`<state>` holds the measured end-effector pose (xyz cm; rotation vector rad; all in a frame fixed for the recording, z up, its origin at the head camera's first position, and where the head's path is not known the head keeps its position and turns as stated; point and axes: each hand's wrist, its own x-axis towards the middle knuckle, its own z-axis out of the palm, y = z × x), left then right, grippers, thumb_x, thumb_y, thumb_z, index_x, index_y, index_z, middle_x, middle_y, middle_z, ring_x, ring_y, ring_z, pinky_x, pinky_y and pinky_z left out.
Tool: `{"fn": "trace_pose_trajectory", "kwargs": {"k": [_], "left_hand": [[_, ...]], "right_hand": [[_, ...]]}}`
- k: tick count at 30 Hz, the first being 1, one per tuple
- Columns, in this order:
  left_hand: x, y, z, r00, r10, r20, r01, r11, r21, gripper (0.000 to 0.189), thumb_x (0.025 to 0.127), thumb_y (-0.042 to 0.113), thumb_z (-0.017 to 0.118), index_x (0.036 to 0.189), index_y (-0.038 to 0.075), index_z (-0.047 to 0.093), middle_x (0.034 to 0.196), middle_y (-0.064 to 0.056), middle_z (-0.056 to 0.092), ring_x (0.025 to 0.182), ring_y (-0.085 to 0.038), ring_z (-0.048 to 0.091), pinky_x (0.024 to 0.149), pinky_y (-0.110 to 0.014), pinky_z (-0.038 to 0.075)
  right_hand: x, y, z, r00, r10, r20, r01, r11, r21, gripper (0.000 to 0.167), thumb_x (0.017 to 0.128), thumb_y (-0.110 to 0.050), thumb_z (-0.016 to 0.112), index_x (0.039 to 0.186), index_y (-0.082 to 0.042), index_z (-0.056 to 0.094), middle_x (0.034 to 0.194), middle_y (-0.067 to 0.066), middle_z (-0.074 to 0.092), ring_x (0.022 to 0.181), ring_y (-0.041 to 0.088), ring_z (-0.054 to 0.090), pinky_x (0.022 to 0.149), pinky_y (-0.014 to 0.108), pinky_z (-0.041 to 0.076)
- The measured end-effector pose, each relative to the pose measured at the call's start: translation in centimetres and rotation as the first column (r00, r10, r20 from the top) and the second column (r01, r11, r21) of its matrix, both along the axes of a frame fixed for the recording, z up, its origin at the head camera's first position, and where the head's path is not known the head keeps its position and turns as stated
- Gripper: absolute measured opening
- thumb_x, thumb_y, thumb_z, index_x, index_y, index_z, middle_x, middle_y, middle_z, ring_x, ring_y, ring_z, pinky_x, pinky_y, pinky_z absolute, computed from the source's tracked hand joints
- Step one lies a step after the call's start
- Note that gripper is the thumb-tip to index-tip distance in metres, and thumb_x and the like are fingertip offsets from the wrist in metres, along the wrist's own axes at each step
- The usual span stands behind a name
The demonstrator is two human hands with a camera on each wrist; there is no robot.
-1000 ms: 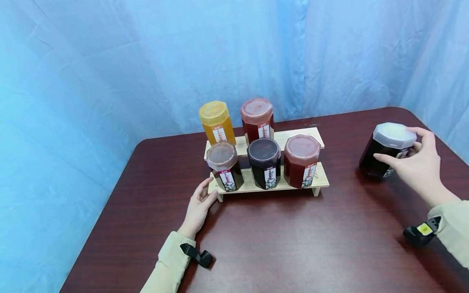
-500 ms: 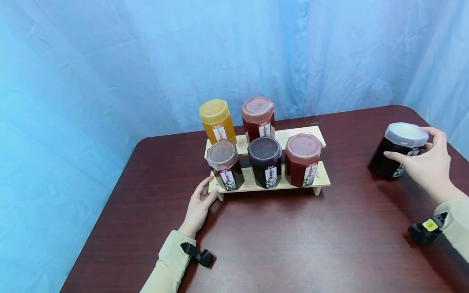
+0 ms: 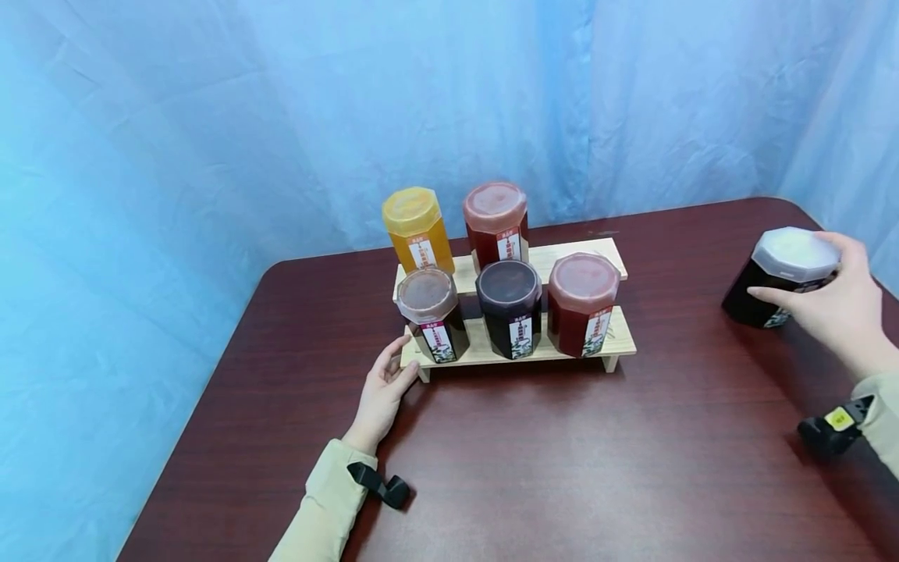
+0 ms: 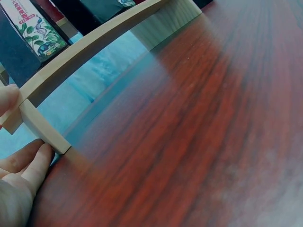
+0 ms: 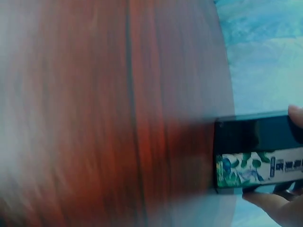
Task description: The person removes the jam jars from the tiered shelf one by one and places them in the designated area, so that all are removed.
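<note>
The reference is the wooden rack, whose long axis runs left to right on the tabletop. Your right grip is holding the white-lidded dark jar, thumb across its near face just below the lid. The jar lies to the right of the rack, well apart and roughly abreast of it; its long axis stands near upright, lid uppermost, though a slight lean cannot be ruled out. Contact between its base and the tabletop cannot be confirmed. Your left grip holds the rack's left end, fingertips against the end leg, which makes it the farther one from the jar. On the rack, the front red jar, at the right of the lower tier, stands nearest to the held jar. Judgement: the governing relation is the sideways gap between that jar and the rack's right end, and your right grip alone commands it.
</note>
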<state>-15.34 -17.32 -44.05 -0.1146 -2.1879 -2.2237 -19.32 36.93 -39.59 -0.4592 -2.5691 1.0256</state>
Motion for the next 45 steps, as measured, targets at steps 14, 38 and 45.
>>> {"fn": "trace_pose_trajectory", "kwargs": {"k": [14, 38, 45], "left_hand": [[0.0, 0.0, 0.0, 1.000, -0.003, -0.006, 0.003, 1.000, 0.000, 0.050, 0.092, -0.004, 0.053, 0.140, 0.001, 0.039, 0.103, 0.008, 0.061, 0.091, 0.000, 0.059, 0.082, -0.016, 0.047], [-0.1, 0.1, 0.0, 1.000, -0.008, 0.009, 0.008, 1.000, -0.001, 0.050, 0.093, -0.001, 0.054, 0.140, 0.003, 0.040, 0.113, 0.002, 0.059, 0.094, -0.002, 0.058, 0.083, -0.017, 0.046], [0.0, 0.1, 0.0, 1.000, -0.003, 0.021, 0.003, 1.000, -0.005, 0.050, 0.093, -0.001, 0.054, 0.141, 0.004, 0.040, 0.124, -0.009, 0.055, 0.096, -0.002, 0.057, 0.083, -0.016, 0.047]], "right_hand": [[-0.5, 1.1, 1.8, 0.996, 0.058, 0.071, -0.060, 0.998, 0.019, 0.098, 0.083, -0.033, 0.069, 0.150, -0.005, 0.003, 0.150, 0.031, 0.017, 0.128, 0.051, 0.030, 0.093, 0.061, 0.030], [-1.8, 2.8, 1.8, 0.995, 0.008, 0.102, -0.013, 0.999, 0.051, 0.099, 0.084, -0.038, 0.067, 0.150, -0.004, 0.001, 0.148, 0.036, 0.018, 0.129, 0.054, 0.030, 0.098, 0.065, 0.029], [-1.9, 2.8, 2.1, 0.996, -0.002, 0.093, -0.003, 0.998, 0.056, 0.100, 0.082, -0.040, 0.068, 0.150, -0.005, 0.003, 0.146, 0.037, 0.022, 0.127, 0.054, 0.032, 0.097, 0.064, 0.030]]}}
